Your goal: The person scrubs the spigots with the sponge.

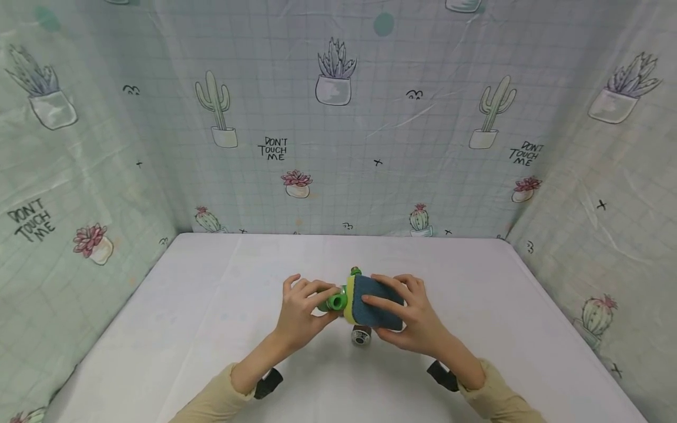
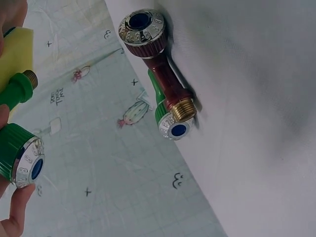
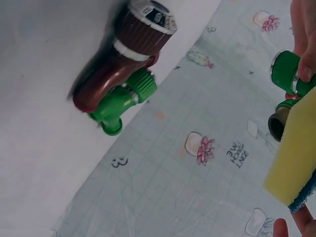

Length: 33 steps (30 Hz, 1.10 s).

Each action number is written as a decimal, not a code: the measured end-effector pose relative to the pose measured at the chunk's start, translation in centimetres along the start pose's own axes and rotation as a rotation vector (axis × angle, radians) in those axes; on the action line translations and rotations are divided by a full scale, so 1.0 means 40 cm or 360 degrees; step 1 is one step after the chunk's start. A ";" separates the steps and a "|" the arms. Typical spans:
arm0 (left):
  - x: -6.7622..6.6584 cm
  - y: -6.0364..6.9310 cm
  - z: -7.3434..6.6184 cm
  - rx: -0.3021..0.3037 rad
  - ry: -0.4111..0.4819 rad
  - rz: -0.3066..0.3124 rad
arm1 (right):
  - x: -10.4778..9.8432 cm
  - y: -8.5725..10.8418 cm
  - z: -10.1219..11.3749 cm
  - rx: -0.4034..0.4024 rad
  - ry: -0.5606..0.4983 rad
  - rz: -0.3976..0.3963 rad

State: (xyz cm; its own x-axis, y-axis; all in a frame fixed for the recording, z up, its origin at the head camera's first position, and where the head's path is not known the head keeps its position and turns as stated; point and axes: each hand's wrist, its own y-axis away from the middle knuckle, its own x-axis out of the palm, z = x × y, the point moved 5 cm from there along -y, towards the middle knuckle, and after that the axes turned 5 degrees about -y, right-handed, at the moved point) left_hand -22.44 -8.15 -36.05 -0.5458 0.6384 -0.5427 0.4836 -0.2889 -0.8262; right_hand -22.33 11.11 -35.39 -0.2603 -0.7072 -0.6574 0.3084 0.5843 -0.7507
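Note:
In the head view my left hand (image 1: 301, 308) grips a green tap (image 1: 337, 302) above the table. The left wrist view shows this tap's ribbed green knob (image 2: 19, 150) with a chrome, blue-centred end, and its brass-threaded inlet. My right hand (image 1: 415, 317) holds a sponge (image 1: 378, 302), yellow with a blue-grey scouring side, its yellow face against the tap. Below the hands lies a dark red-brown tap (image 1: 361, 335) with a chrome-ended knob. Beside it, in the right wrist view, lies another green tap (image 3: 114, 104); the sponge and hands hide it in the head view.
A white table (image 1: 211, 294) spreads under the hands. Patterned cloth (image 1: 338, 135) with cactus prints hangs behind it and on both sides. Black wrist mounts (image 1: 268, 383) sit below both wrists.

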 end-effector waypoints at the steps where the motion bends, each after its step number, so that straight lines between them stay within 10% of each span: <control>1: 0.001 0.002 -0.001 0.0002 -0.0002 0.0011 | 0.002 -0.004 0.004 -0.0013 -0.0015 0.0003; 24: -0.012 0.008 0.001 -0.0036 -0.0029 -0.0021 | -0.015 0.021 -0.007 0.0035 0.0167 0.0112; 33: -0.026 0.002 0.000 0.0088 -0.0140 -0.0088 | -0.022 0.044 -0.027 0.0087 0.0233 0.0139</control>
State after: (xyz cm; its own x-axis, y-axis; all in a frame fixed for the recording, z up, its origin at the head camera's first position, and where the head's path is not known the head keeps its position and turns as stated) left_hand -21.84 -8.86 -35.56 -0.6297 0.5899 -0.5055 0.4143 -0.2954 -0.8609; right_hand -22.57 13.18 -36.21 -0.3598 -0.5866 -0.7256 0.3842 0.6155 -0.6881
